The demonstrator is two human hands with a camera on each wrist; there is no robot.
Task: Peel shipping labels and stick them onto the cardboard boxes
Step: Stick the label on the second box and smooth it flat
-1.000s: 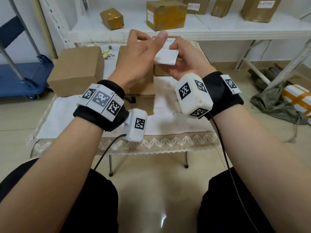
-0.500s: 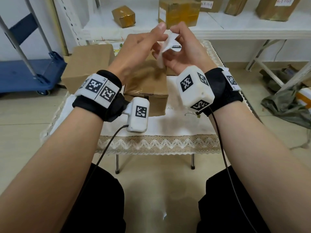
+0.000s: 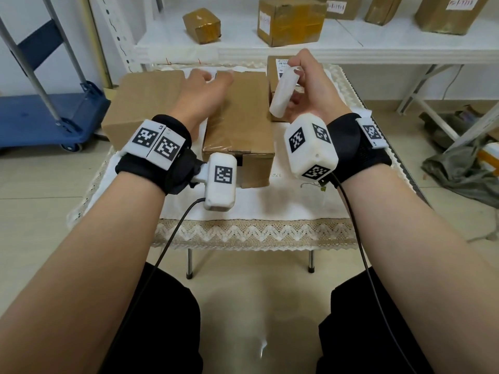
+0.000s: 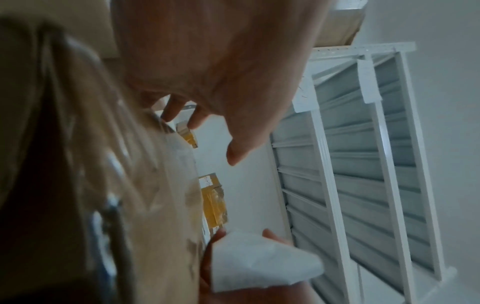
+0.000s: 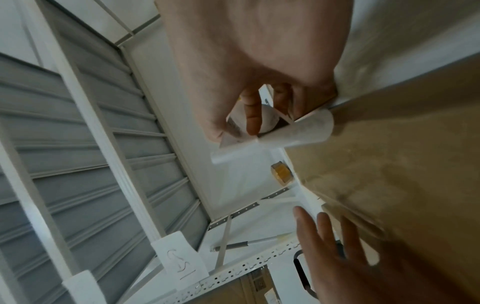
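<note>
My right hand is raised over the table's right side and pinches a curled white label sheet between thumb and fingers; the right wrist view shows printed paper under the thumb and the sheet rolling away. My left hand reaches flat over the far end of the middle cardboard box, fingers straight and spread, holding nothing I can see. A larger plain box stands to the left. A small box bearing a label stands behind my right hand.
The boxes stand on a low table with a white lace-edged cloth. Behind it a white shelf carries several taped parcels. A blue cart stands at the left, and a green bag lies on the floor at the right.
The hands were together at the label sheet. The left hand has let go and dropped forward onto the middle box; the right hand keeps the sheet, which has curled.
</note>
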